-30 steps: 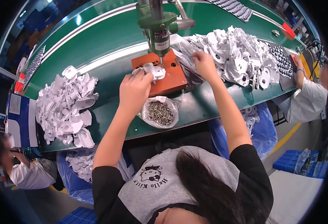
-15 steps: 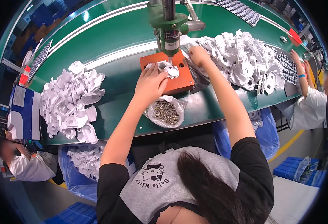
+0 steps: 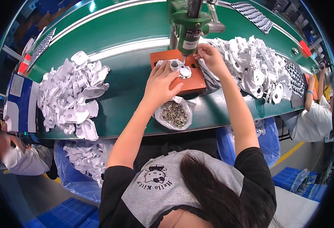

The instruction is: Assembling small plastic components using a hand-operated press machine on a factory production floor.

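Under the green drill-press-like machine (image 3: 190, 32), a white plastic part (image 3: 185, 71) with a round collar sits on an orange block (image 3: 191, 84). Pressed over the left side of that part is my left hand (image 3: 161, 82), fingers together on it and thumb apart toward the block's front. My right hand (image 3: 211, 57) is raised just right of the machine head, over the block's far right corner. Its thumb and index finger are pinched; anything between them is too small to make out. The machine's thin tip (image 3: 183, 59) points down right beside the white part.
A bag of small metal screws (image 3: 174, 115) lies in front of the block. Heaps of white parts stand at left (image 3: 72, 95) and right (image 3: 250, 68). Blue-lined bins (image 3: 74, 184) hang below the table edge. Co-workers sit at both sides; a tray of dark pieces (image 3: 295, 78) lies far right.
My right hand has come from beside the block's right edge toward the machine head, its fist loosening into a pinch. My left hand stays on the white part. The whole view has shifted slightly.
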A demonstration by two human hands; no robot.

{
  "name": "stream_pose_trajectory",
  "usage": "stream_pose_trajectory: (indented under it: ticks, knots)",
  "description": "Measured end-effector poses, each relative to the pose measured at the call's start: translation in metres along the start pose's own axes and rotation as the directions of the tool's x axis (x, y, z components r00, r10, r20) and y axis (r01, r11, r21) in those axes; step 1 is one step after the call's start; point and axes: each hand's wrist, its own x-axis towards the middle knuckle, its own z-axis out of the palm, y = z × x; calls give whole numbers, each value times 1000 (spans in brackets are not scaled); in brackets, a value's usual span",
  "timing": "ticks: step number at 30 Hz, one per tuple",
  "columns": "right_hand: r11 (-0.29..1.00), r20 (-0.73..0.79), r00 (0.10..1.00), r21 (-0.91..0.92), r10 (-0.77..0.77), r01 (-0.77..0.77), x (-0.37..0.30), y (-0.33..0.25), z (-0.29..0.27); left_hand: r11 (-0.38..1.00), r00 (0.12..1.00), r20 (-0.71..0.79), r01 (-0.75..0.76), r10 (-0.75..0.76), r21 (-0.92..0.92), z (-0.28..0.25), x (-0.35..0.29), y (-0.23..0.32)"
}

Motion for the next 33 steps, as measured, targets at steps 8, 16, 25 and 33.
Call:
stream_pose_trajectory:
  ticks: [8,16,25,33]
  knots:
    - [630,124,883,-656,-453,415,-38,-15,44,1000,1000,-23,7,-7,-13,1,0,-1]
    - [406,351,835,-750,-424,522,-58,-27,48,999,999,-25,34,-34,-17,2,-2,-2]
    - [561,136,846,-693,-515,453,-89,-48,56,999,997,-69,22,-25,-46,5,-3,-6]
    - [441,440,804,-676,-401,590,-133,-24,106,997,996,-67,49,-53,-56,7,-5,-4]
